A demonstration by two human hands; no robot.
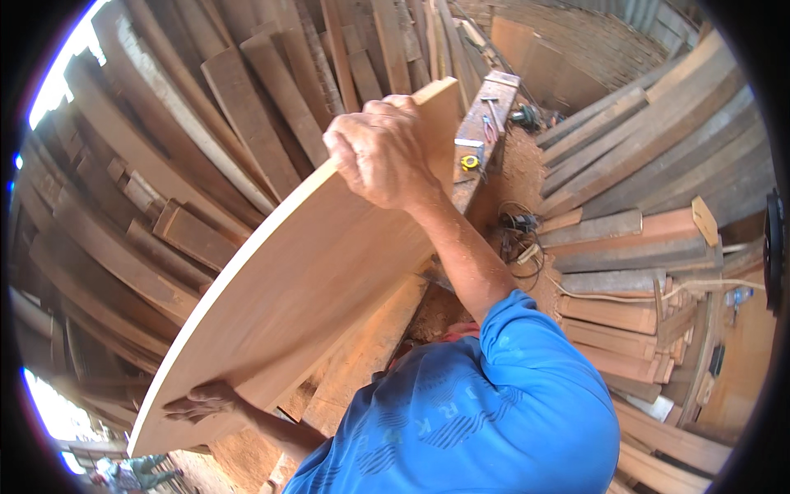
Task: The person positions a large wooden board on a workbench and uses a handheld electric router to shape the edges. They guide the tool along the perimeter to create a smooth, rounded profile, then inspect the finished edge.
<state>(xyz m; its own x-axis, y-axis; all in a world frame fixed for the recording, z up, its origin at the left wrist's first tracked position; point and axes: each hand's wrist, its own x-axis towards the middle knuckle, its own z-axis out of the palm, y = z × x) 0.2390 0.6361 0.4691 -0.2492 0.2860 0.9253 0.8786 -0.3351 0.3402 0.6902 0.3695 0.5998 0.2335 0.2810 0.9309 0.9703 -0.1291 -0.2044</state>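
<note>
We had the big wooden board (304, 276) tilted on edge over the bench (472, 123), contact there unclear. Our right hand (383, 152) had its fingers clamped over the board's upper edge; our left hand (203, 401) lay against the face, fingers extended. Toward the bench's far end we logged hammer (491, 104), pliers (489, 129), yellow tape measure (470, 162) near the right edge.
</note>
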